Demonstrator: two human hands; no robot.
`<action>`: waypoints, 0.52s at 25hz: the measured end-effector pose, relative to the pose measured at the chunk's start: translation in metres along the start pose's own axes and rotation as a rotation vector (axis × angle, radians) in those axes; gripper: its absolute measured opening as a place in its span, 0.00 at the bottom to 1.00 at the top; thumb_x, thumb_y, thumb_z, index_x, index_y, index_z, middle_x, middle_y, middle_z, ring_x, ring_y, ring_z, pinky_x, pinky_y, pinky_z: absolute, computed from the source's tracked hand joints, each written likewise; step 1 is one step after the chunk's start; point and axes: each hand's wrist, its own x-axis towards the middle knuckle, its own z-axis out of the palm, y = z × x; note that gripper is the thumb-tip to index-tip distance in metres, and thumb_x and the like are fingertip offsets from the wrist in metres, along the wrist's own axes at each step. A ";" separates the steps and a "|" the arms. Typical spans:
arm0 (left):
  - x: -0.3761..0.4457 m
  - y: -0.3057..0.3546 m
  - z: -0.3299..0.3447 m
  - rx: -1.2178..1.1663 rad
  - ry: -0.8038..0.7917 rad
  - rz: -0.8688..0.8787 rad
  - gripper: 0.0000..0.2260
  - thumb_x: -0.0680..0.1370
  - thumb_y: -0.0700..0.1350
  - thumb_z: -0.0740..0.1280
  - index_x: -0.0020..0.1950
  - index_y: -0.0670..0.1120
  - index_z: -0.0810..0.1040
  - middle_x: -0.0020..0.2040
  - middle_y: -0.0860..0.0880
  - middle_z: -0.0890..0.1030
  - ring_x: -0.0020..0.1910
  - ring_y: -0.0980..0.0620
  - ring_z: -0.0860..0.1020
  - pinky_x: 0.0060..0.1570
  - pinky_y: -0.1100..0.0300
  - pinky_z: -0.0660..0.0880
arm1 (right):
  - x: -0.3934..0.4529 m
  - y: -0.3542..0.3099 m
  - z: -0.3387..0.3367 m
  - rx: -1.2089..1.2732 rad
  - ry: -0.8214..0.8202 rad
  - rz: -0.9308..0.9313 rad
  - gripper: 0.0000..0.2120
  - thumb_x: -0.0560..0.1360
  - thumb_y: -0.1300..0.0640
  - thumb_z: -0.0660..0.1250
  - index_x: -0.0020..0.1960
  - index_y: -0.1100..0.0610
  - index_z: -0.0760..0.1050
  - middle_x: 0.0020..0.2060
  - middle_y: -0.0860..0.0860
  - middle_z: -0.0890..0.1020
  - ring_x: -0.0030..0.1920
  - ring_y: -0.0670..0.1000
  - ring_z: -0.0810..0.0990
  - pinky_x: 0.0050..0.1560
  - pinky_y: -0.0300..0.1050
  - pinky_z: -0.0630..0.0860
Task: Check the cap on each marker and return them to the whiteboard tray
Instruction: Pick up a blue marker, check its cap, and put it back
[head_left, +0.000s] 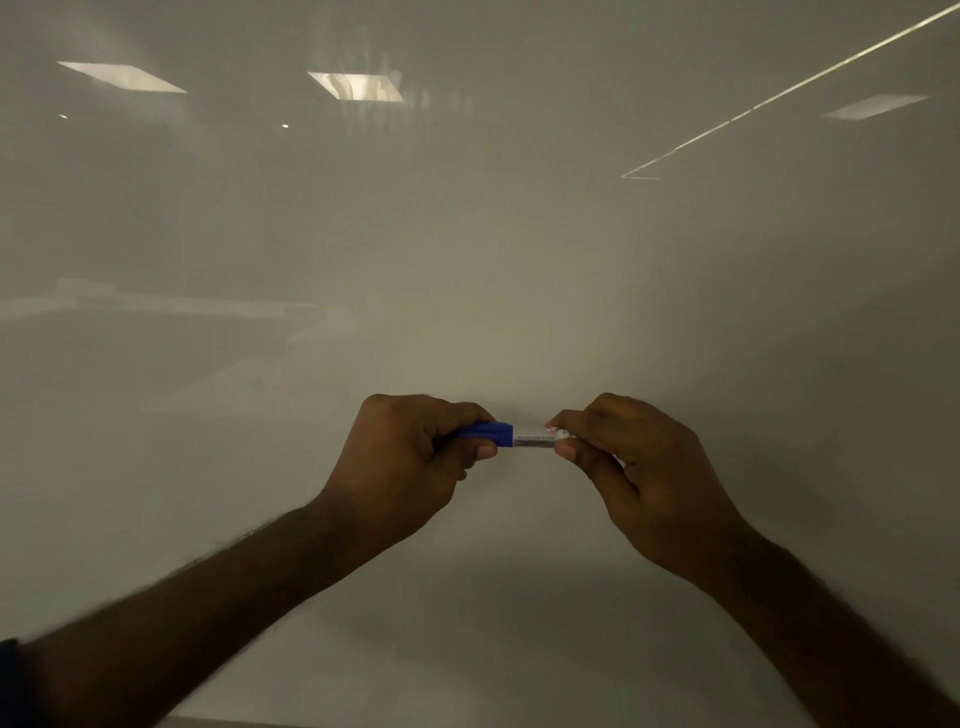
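Note:
I hold one marker (530, 439) level in front of the whiteboard, between both hands. Its blue cap (488, 434) points left and sits on the white barrel. My left hand (415, 457) is closed around the cap end, thumb and fingers on the blue part. My right hand (634, 467) pinches the other end of the barrel with thumb and fingertips. Only a short stretch of barrel shows between the hands. The whiteboard tray and any other markers are out of view.
The glossy whiteboard (467, 234) fills nearly the whole view and mirrors ceiling lights (356, 85). A thin strip of its lower edge (234, 722) shows at the bottom. The room is dim.

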 end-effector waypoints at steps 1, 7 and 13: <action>-0.002 -0.002 0.003 -0.016 -0.009 -0.011 0.07 0.72 0.39 0.72 0.47 0.49 0.84 0.30 0.52 0.81 0.32 0.56 0.79 0.34 0.74 0.71 | -0.002 0.002 0.000 -0.012 -0.014 0.000 0.11 0.77 0.55 0.61 0.55 0.56 0.79 0.36 0.51 0.78 0.37 0.48 0.73 0.35 0.42 0.71; -0.022 -0.020 0.038 0.006 -0.093 0.007 0.08 0.74 0.43 0.71 0.53 0.48 0.82 0.38 0.50 0.84 0.36 0.54 0.78 0.38 0.64 0.74 | -0.033 0.027 0.025 0.120 -0.078 0.104 0.13 0.77 0.55 0.60 0.58 0.56 0.78 0.41 0.49 0.77 0.42 0.46 0.72 0.42 0.36 0.68; -0.067 -0.063 0.095 0.004 -0.216 -0.035 0.10 0.76 0.40 0.68 0.56 0.46 0.81 0.46 0.47 0.84 0.41 0.52 0.79 0.43 0.67 0.73 | -0.091 0.048 0.072 0.239 -0.134 0.266 0.09 0.77 0.60 0.62 0.55 0.56 0.77 0.45 0.53 0.79 0.47 0.52 0.76 0.50 0.46 0.74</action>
